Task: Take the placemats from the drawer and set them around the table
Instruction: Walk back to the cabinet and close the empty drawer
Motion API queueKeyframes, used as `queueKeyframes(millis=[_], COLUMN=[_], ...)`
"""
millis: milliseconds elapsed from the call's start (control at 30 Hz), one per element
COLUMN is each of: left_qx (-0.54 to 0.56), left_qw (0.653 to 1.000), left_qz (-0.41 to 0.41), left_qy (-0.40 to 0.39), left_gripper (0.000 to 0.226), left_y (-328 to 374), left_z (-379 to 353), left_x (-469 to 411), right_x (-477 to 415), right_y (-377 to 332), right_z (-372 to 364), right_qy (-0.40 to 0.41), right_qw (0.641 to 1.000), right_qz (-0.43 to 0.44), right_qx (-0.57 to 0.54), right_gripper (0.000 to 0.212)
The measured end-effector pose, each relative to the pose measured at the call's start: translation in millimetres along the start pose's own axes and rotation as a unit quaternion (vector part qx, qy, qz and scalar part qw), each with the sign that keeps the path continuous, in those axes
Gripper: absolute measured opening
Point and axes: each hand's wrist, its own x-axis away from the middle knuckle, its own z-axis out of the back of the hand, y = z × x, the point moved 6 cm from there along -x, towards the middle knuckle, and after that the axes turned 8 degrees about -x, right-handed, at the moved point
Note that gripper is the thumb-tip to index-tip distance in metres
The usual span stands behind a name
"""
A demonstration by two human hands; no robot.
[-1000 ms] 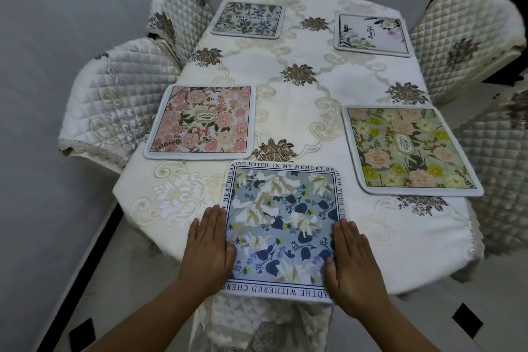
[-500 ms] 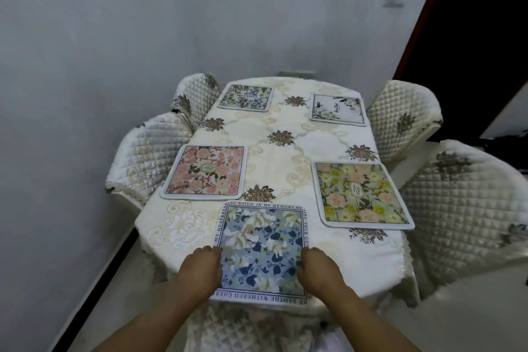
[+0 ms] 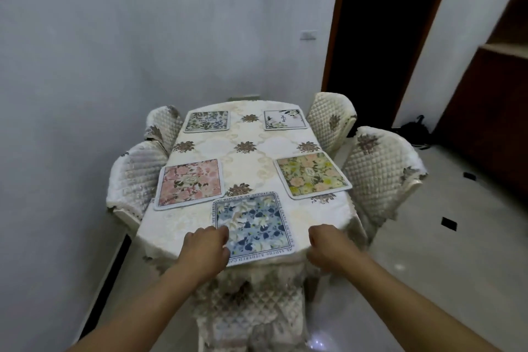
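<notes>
while overhanging, blue placemat (image 3: 253,226) edge

Quilted chairs (image 3: 383,171) crowd both long sides of the table (image 3: 245,163) and one chair back (image 3: 251,308) blocks its near end — open reach lies from above, down the bare centre strip between the placemats (image 3: 190,184).

Left hand (image 3: 206,247): fingers curled in loosely, back of the hand up, holding nothing.
Right hand (image 3: 328,246): fingers curled in too, back up, holding nothing.
Arms: both bare, both reach forward from the bottom corners.
Gap: the two hands are level and apart.
</notes>
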Motion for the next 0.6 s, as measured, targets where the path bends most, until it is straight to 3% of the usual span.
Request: queueKeyframes(millis=[267,333,600], left_qx=[0.014,0.006,-0.027], left_qw=[0.988,0.980,0.945], left_qz=[-0.155,-0.197,-0.320], left_qy=[0.012,0.021,0.061], left_gripper=[0.017,0.019,0.025], left_y=[123.5,170.0,403.4], left_z=[44.9,54.2,71.8], left_x=[27.5,32.8,50.8], right_x=[126.7,161.5,303.4], right_y=[40.8,65.9,236.8], right_z=[46.7,62.9,115.1], right_qy=[0.099,0.116,0.168], right_qw=[0.994,0.990,0.960], right_qz=[-0.041,-0.063,-0.210], right_qx=[-0.009,-0.046,-0.071], right_gripper=[0.031,0.027,0.014])
